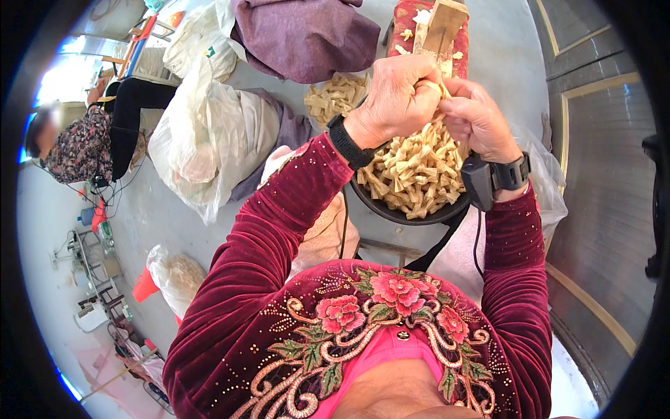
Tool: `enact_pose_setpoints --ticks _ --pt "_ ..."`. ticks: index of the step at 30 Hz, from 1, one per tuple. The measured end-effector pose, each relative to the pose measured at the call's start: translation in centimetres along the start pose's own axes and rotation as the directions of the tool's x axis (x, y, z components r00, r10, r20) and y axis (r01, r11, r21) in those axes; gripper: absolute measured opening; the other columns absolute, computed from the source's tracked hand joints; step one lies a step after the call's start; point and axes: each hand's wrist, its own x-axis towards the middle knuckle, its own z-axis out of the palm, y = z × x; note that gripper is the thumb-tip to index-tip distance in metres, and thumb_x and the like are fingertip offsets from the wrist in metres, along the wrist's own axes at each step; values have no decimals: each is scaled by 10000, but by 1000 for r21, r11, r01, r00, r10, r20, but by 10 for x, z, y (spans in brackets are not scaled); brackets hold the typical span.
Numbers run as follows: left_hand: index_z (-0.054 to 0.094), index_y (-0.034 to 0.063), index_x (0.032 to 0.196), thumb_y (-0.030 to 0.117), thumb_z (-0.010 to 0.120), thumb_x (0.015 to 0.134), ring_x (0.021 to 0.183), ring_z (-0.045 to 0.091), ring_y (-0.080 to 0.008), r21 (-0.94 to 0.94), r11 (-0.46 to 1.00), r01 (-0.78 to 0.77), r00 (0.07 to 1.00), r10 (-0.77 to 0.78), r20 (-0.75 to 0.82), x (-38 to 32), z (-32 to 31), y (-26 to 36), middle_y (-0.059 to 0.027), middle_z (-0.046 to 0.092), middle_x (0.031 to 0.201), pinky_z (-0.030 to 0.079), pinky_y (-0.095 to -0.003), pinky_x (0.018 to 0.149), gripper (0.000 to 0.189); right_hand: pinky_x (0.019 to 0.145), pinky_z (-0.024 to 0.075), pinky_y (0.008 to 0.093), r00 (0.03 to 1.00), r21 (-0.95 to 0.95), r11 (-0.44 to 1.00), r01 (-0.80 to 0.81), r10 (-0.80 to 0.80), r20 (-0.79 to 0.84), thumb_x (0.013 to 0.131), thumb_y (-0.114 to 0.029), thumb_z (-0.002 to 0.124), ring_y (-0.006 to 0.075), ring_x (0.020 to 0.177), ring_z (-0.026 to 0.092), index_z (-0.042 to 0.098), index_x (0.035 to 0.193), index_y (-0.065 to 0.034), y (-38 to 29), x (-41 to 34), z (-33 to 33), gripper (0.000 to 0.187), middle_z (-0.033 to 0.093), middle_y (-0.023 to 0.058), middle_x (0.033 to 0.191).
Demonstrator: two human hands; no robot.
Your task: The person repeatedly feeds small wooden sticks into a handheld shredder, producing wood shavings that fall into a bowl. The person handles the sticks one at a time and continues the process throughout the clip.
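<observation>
My left hand (402, 99) is closed in a fist around a pale yellow strip (444, 90). My right hand (479, 119) pinches the strip's other side between thumb and fingers, right beside the left. Just below both hands is a dark round pan (390, 212) heaped with knotted pale strips (416, 178). Beyond them, a wooden block (444, 29) stands on a narrow bench with a red patterned cover (403, 15). Pale scraps (406, 34) lie on that cover. The strip's middle is mostly hidden by my fingers.
More knotted strips (335, 99) are piled left of the pan. White plastic bags (193, 136) and purple cloth (309, 39) stand on the left. A seated person (81, 141) is farther left, with cables (118, 183) nearby. Framed door panels (602, 157) line the right.
</observation>
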Motion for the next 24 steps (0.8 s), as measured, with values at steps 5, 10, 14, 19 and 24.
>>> enact_pose_setpoints --ticks 5,10,14,19,24 --pt "573 -15 682 7 537 724 581 518 -65 -69 926 372 928 -370 48 2 -3 3 -32 576 625 428 -226 517 60 588 443 196 887 -400 841 366 -444 -123 871 -70 644 50 690 586 582 984 2 11 4 7 148 658 42 795" --pt "589 4 714 62 665 746 599 512 -78 114 959 261 965 -261 -13 7 -6 0 -19 552 622 426 -238 545 101 466 329 163 965 37 972 232 -235 115 898 -137 618 10 522 436 618 960 -9 2 -1 -14 142 536 -36 643" --pt "590 -6 760 76 700 750 570 514 -93 152 980 132 991 -131 -16 4 -2 2 -42 550 607 437 -252 533 138 444 263 162 970 147 960 238 -243 20 916 -171 599 4 490 348 624 977 -27 8 -1 -13 158 452 -73 615" --pt "623 -18 790 134 692 766 550 482 -69 62 976 209 945 -218 244 5 -15 5 -30 536 580 413 -253 504 169 483 284 161 908 -239 910 340 -384 -170 944 -163 556 -3 545 365 640 968 -36 17 3 -2 154 488 -82 684" --pt "626 -1 769 170 640 861 489 442 -43 24 917 398 835 -373 405 11 -23 8 -5 501 557 351 -215 445 194 517 301 154 860 -352 823 446 -502 -86 937 -156 557 0 581 387 637 951 -39 15 7 3 142 500 -90 719"
